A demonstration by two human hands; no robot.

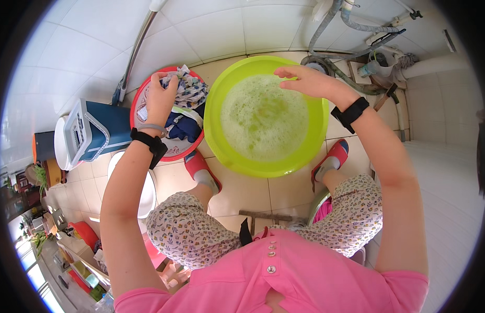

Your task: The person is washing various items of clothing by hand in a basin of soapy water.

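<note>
Raised over the red-rimmed basin (167,158), my left hand (162,96) has thumb and fingers spread, with nothing seen between them. In that basin lie a crumpled white-and-blue patterned cloth (192,92) and a dark blue garment (184,126). My left hand covers part of the patterned cloth. A large lime-green basin (217,150) holds foamy, sudsy water (262,113). Above the green basin's right side hangs my right hand (301,80), fingers and thumb apart and empty. Both wrists wear black bands.
A blue-and-white bucket (109,127) and a mop handle (138,51) stand at the left. Grey hoses (324,33) and a drain fitting (317,64) are at the back right. My red slippers (197,166) flank the green basin. A white basin (148,191) sits partly behind my left arm.
</note>
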